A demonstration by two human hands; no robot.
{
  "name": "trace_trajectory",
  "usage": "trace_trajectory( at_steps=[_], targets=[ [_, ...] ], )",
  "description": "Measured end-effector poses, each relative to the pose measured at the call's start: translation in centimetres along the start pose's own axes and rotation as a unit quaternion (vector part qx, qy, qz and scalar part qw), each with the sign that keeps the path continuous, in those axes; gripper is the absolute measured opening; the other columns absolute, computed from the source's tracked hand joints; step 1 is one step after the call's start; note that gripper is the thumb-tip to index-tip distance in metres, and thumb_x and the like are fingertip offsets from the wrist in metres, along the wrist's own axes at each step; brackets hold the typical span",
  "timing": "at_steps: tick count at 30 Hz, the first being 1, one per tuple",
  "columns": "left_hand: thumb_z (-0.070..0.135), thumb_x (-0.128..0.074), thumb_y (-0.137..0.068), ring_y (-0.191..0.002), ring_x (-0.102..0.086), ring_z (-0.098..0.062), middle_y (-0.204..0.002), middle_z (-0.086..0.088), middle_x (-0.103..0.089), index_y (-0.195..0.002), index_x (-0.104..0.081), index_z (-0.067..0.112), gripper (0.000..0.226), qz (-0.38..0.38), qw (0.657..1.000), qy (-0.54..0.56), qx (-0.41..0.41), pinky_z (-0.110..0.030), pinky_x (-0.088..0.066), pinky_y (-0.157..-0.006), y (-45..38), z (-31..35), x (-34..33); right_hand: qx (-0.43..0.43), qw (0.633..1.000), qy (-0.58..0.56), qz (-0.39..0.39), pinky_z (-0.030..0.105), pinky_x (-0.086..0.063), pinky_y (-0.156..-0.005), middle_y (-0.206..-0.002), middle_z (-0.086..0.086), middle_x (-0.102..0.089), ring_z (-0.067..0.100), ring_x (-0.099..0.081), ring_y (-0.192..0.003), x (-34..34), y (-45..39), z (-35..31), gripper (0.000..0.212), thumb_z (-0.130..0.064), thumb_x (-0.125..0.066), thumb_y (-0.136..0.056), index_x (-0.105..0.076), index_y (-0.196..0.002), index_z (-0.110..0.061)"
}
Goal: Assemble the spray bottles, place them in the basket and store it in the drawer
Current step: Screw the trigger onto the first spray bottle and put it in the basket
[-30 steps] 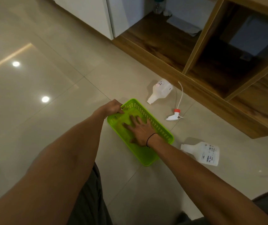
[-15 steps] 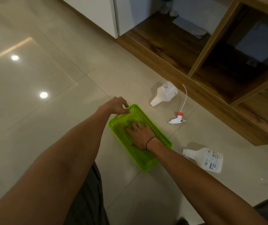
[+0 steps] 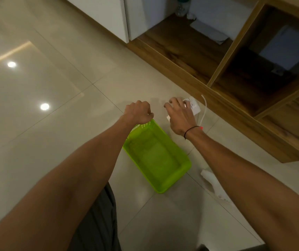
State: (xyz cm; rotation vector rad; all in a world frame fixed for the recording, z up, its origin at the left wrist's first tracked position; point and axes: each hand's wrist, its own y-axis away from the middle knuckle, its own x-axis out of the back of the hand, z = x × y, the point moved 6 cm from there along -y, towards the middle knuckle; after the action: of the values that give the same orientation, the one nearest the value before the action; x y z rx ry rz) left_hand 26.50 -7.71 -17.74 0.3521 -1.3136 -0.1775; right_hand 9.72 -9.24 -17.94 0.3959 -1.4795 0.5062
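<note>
— While my left hand (image 3: 139, 113) curls over the far end of the green basket (image 3: 156, 156) on the floor, where is the bottle you want?

— Under my right hand (image 3: 179, 115), on the tile just past that far end, close to the foot of the wooden cabinet (image 3: 195, 64). My fingers (image 3: 172, 102) arch down over the far bottle (image 3: 193, 105); whether they have closed on it yet I cannot tell, since my hand hides most of it.

— How do you expect it to handle?

— Light, I judge; it looks like empty white plastic, stiff enough to keep its shape but smooth, so it may slide on the glossy tile. I would wrap the body, not the narrow neck.

— And the sprayer?

— Its thin tube (image 3: 204, 109) shows beside my hand, bendy and easy to kink; the head is mostly hidden behind my wrist. I would take it by the head and feed the tube in straight.

— The other bottle?

— The near bottle (image 3: 215, 187) lies on the floor by the basket's near corner, partly under my forearm. The basket holds nothing yet.
</note>
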Motion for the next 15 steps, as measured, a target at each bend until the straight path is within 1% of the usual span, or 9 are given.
trace_trajectory(
  at_steps=[1, 2, 3, 4, 6, 8, 11, 13, 15],
  targets=[
    [0.050, -0.058, -0.100, -0.126, -0.059, -0.039, -0.135, -0.012, -0.061, -0.125, -0.068, 0.026, 0.037, -0.001, 1.000, 0.000, 0.000, -0.045, -0.045, -0.100, 0.0, 0.0, 0.0, -0.004, 0.999, 0.024, -0.033, 0.064, -0.035, -0.107, -0.144, 0.012, -0.049, 0.037, -0.039, -0.141, -0.6, -0.4, 0.7, 0.068, -0.007, -0.081, -0.073, -0.054, -0.134, -0.020],
    [0.050, -0.058, -0.099, -0.126, -0.059, -0.039, -0.135, -0.012, -0.061, -0.126, -0.068, 0.026, 0.037, 0.000, 1.000, 0.001, -0.001, -0.045, -0.045, -0.100, 0.0, 0.0, 0.0, -0.012, 0.996, 0.045, -0.072, 0.074, -0.028, -0.108, -0.153, 0.014, -0.041, 0.039, -0.028, -0.150, -1.3, -0.8, 1.3, 0.079, -0.014, -0.086, -0.072, -0.048, -0.141, -0.023],
    [0.049, -0.058, -0.099, -0.126, -0.059, -0.039, -0.135, -0.012, -0.061, -0.126, -0.067, 0.026, 0.037, 0.001, 1.000, 0.002, -0.003, -0.045, -0.045, -0.101, 0.1, 0.1, 0.1, -0.021, 0.992, 0.066, -0.107, 0.082, -0.024, -0.105, -0.160, 0.014, -0.032, 0.040, -0.018, -0.155, -1.7, -1.2, 1.7, 0.090, -0.020, -0.089, -0.070, -0.042, -0.146, -0.026],
    [0.049, -0.058, -0.099, -0.126, -0.059, -0.038, -0.135, -0.011, -0.061, -0.127, -0.067, 0.026, 0.037, 0.004, 1.000, 0.004, -0.004, -0.044, -0.045, -0.101, 0.1, 0.2, 0.2, -0.029, 0.987, 0.085, -0.136, 0.087, -0.024, -0.101, -0.163, 0.014, -0.025, 0.042, -0.011, -0.157, -2.0, -1.5, 2.1, 0.097, -0.023, -0.091, -0.069, -0.036, -0.149, -0.028],
    [0.050, -0.058, -0.099, -0.126, -0.059, -0.038, -0.133, -0.010, -0.062, -0.127, -0.067, 0.027, 0.038, 0.007, 1.000, 0.006, -0.009, -0.044, -0.045, -0.099, 0.0, 0.4, 0.2, -0.034, 0.978, 0.104, -0.178, 0.088, -0.030, -0.098, -0.165, 0.015, -0.017, 0.045, -0.005, -0.157, -2.4, -2.0, 2.8, 0.097, -0.019, -0.090, -0.071, -0.034, -0.149, -0.028],
    [0.052, -0.059, -0.097, -0.125, -0.060, -0.036, -0.130, -0.008, -0.065, -0.127, -0.066, 0.028, 0.039, 0.006, 1.000, 0.004, -0.013, -0.043, -0.045, -0.096, -0.1, 0.6, 0.1, -0.031, 0.971, 0.116, -0.205, 0.083, -0.038, -0.097, -0.163, 0.016, -0.021, 0.045, -0.012, -0.155, -3.1, -1.8, 3.4, 0.084, -0.015, -0.085, -0.076, -0.040, -0.147, -0.026],
    [0.055, -0.060, -0.095, -0.124, -0.062, -0.032, -0.124, -0.004, -0.069, -0.125, -0.066, 0.029, 0.040, 0.006, 1.000, 0.005, -0.018, -0.041, -0.041, -0.087, -0.3, 0.6, -0.1, -0.038, 0.968, 0.120, -0.219, 0.063, -0.049, -0.090, -0.147, 0.013, -0.040, 0.039, -0.035, -0.138, -4.4, -1.0, 4.0, 0.068, -0.015, -0.079, -0.081, -0.049, -0.141, -0.025],
    [0.055, -0.060, -0.095, -0.125, -0.062, -0.030, -0.126, -0.003, -0.068, -0.124, -0.067, 0.027, 0.041, 0.018, 0.999, -0.002, -0.026, -0.039, -0.038, -0.084, 0.0, 1.0, 0.2, -0.067, 0.973, 0.088, -0.204, 0.050, -0.048, -0.078, -0.141, 0.011, -0.043, 0.037, -0.038, -0.131, -4.7, -0.5, 4.4, 0.067, -0.017, -0.081, -0.079, -0.049, -0.138, -0.025],
    [0.056, -0.062, -0.093, -0.124, -0.063, -0.029, -0.126, -0.001, -0.069, -0.123, -0.069, 0.026, 0.043, 0.034, 0.999, 0.005, -0.027, -0.039, -0.041, -0.086, 0.1, 1.4, 0.5, -0.130, 0.976, 0.004, -0.174, 0.045, -0.044, -0.070, -0.140, 0.012, -0.041, 0.038, -0.037, -0.131, -4.4, -0.5, 4.9, 0.072, -0.026, -0.085, -0.080, -0.044, -0.140, -0.024]
  ],
)
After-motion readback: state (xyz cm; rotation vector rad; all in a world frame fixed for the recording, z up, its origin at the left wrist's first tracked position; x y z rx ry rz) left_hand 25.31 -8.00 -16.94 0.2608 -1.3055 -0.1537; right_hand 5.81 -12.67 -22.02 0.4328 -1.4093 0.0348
